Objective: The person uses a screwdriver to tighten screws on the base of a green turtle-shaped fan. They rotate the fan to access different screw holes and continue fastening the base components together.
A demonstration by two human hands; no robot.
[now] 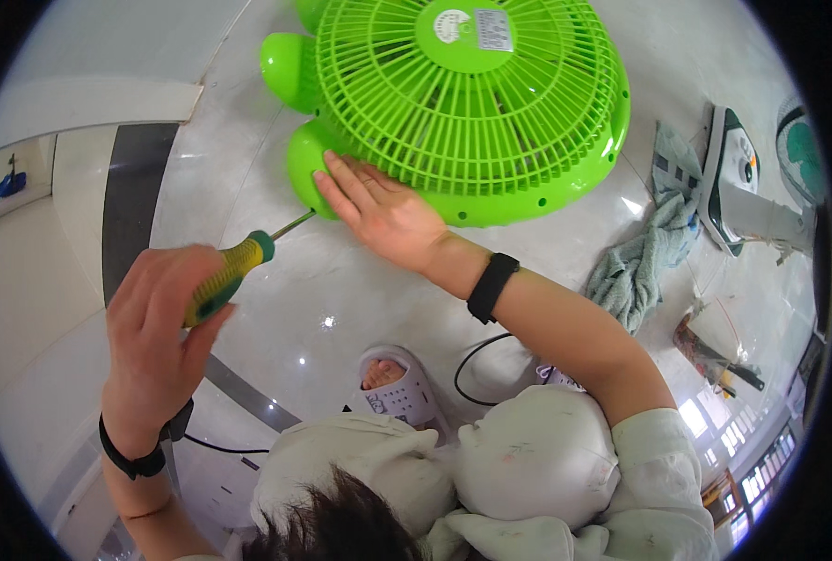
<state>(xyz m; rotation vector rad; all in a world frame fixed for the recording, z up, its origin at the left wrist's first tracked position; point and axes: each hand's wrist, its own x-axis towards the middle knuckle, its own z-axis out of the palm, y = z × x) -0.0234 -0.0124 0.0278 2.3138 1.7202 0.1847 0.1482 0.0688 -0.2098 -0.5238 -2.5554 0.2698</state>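
My left hand [161,327] is closed around the yellow-and-green handle of a screwdriver [238,271]. Its metal shaft slants up to the right, and the tip meets the lower edge of a rounded lobe on a bright green fan housing [308,154], at or beside a small hole. My right hand [388,213] lies flat on that lobe with its fingers stretched out, pressing against the plastic. The housing rests on the floor, its round slatted grille [472,122] facing up. A round label and a silvery label sit on the hub.
A grey-green cloth [636,266] lies on the glossy tiled floor right of the fan. Beyond it stands a white-and-dark base with a post [738,187]. A container holding tools [706,341] is at the right. A black cable [463,374] curves near my slippered foot [397,383].
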